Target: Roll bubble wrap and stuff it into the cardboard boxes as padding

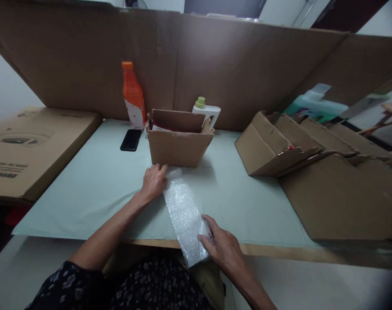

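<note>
The floral shirt (pixel 157 284) loomed nearest as, before the middle box (pixel 178 148), bubble wrap (pixel 185 211) lay slantwise, right hand (pixel 222 244) gripping its near side, left hand (pixel 154 181) hold unclear, light even tension seemingly wise!

Right fingers (pixel 207 245) partly hidden

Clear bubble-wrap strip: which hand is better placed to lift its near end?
Right hand, probably: it touches the strip near that end; the left hand is by the far end.
</note>
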`<state>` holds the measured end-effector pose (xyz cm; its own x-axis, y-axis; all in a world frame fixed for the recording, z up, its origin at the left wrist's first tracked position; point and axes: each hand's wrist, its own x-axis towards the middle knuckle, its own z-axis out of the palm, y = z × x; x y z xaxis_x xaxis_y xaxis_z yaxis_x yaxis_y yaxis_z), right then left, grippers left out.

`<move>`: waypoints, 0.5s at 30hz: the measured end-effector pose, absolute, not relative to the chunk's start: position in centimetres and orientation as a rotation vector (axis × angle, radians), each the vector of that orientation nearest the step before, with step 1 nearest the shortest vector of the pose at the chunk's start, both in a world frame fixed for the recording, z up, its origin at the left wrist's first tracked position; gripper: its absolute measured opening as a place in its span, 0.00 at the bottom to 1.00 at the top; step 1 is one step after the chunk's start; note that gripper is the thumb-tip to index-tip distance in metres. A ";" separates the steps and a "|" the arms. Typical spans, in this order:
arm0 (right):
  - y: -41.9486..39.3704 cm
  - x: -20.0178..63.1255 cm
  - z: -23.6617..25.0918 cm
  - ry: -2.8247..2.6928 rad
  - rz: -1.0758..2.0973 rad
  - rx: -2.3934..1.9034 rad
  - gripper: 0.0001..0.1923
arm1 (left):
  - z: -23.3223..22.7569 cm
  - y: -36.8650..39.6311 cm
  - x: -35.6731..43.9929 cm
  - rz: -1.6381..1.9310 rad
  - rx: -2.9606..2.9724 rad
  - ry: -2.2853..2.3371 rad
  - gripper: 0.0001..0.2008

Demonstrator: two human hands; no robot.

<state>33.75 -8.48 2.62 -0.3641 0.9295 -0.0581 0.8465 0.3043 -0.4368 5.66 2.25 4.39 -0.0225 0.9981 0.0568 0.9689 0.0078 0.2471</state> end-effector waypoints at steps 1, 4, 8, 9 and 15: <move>-8.3 33.9 2.6 -2.371 0.527 -1.608 0.25 | 4.5 2.1 5.4 0.342 2.074 2.152 0.24; -7.7 34.5 2.5 -2.359 0.390 -1.548 0.23 | 4.2 1.2 4.4 0.390 1.950 2.246 0.26; -7.3 34.4 2.0 -2.383 0.415 -1.519 0.23 | 3.6 1.1 4.2 0.481 1.786 2.290 0.30; -7.3 34.2 1.8 -2.388 0.421 -1.513 0.23 | 3.5 1.3 4.4 0.508 1.758 2.274 0.31; -7.8 32.8 2.1 -2.404 0.496 -1.575 0.22 | 3.2 2.0 5.9 0.743 1.824 2.046 0.26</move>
<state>32.82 -7.85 2.13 -0.3989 0.9170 0.0028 0.8411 0.3671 -0.3973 5.88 2.04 3.22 -0.1483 0.9823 0.1144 0.8268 0.0597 0.5594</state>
